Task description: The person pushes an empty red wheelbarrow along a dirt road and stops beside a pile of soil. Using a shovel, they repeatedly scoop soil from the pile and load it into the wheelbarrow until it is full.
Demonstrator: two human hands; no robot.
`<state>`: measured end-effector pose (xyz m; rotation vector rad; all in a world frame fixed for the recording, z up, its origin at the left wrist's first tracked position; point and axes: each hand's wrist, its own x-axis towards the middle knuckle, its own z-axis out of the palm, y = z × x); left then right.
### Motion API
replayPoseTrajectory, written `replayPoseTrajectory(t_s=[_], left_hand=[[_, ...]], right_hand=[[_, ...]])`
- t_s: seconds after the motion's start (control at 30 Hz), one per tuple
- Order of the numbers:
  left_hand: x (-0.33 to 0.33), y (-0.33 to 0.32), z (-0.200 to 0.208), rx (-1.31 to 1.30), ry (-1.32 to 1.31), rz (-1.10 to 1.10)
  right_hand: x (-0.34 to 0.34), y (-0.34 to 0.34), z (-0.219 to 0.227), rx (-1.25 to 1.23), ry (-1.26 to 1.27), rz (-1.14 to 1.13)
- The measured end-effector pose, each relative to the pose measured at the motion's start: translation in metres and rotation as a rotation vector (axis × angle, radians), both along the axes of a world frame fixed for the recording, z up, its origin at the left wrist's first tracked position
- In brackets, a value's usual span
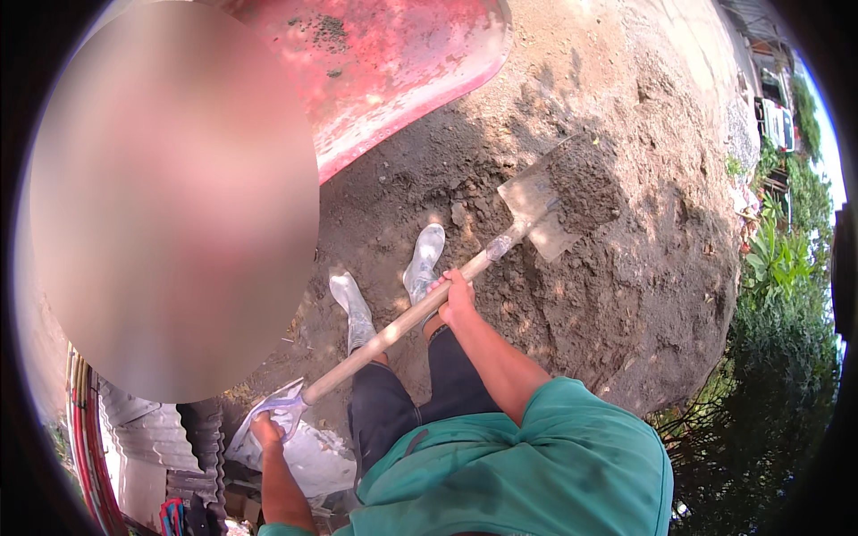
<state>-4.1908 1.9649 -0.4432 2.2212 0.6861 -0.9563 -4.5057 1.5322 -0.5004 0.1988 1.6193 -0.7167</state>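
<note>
My left hand [266, 430] is closed around the pale grip at the end of a long-handled shovel [365, 350]. Further along, my right hand [458, 297] wraps around the wooden shaft. The shovel slants from the lower left up to the right. Its flat metal blade [534, 198] lies against a heap of wet, dark, lumpy mud or mortar [581, 304], and some of the heap covers the blade's far part.
A red tub or barrow tray [384, 76] with spots of mud stands at the top. My pale boots [427, 246] are on the ground before the heap. Corrugated sheets [152, 433] and a white sack [313, 460] lie lower left; plants [773, 268] grow at right. A large blur hides the left.
</note>
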Motion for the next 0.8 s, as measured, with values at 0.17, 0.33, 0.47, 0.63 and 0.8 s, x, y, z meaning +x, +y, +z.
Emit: replayPoseTrajectory(t_s=[0.17,0.33,0.47,0.63,0.8], left_hand=[[-0.006,0.051,-0.008,0.087,0.229,-0.056],[-0.026,0.088,-0.022,0.115,0.440,-0.073],[-0.049,0.116,-0.050,0.089,0.541,-0.217],[-0.041,0.045,-0.031,-0.018,0.397,-0.045],[-0.022,-0.016,-0.009,-0.107,0.132,-0.050]], right_hand=[[0.048,0.003,0.094,-0.158,0.093,0.189],[0.089,-0.002,0.130,-0.302,0.160,0.531],[0.104,-0.012,0.143,-0.426,0.180,0.678],[0.068,-0.041,0.158,-0.473,0.099,0.461],[0.025,-0.080,0.102,-0.330,0.145,0.202]])
